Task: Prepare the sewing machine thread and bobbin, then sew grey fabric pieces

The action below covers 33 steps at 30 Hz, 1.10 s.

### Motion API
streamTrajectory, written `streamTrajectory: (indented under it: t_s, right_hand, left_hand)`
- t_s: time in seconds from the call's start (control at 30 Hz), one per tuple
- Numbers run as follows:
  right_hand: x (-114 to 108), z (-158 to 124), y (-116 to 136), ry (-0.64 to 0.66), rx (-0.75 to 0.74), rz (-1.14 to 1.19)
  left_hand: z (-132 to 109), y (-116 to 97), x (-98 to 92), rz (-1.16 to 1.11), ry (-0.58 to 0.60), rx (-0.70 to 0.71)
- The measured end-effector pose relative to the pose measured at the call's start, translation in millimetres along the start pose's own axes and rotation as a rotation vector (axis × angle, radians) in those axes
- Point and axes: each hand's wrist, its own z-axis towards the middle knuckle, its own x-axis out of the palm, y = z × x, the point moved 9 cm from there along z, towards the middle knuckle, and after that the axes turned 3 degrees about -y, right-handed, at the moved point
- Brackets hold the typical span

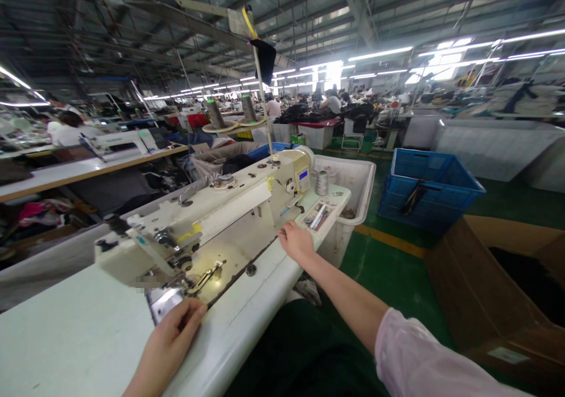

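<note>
A white industrial sewing machine (247, 191) with a small blue-lit display runs diagonally across a pale table (88, 338). My left hand (174, 332) is by the needle end, next to the shiny metal plate (166, 304); its thumb and fingers come together in a pinch, and whatever is between them is too small to tell. At the front edge of the machine bed, farther right, rests my right hand (296, 242) with its fingers curled in; I cannot make out what they hold. Close beyond it lie a tray (329, 213) with small tools and a grey thread cone (322, 182).
Two thread cones (215, 114) stand on a stand behind the machine. A white bin (368, 179) adjoins the table's right end. Farther right are a blue crate (430, 188) and an open cardboard box (477, 291). Other people sit at machines in the background.
</note>
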Motion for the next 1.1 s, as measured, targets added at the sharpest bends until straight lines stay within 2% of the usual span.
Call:
streamTrajectory:
  t_s: [1.1]
  right_hand:
    - [1.2, 1.5, 0.3, -0.022, -0.006, 0.017]
  left_hand:
    - [-1.1, 4.8, 1.1, -0.002, 0.006, 0.003]
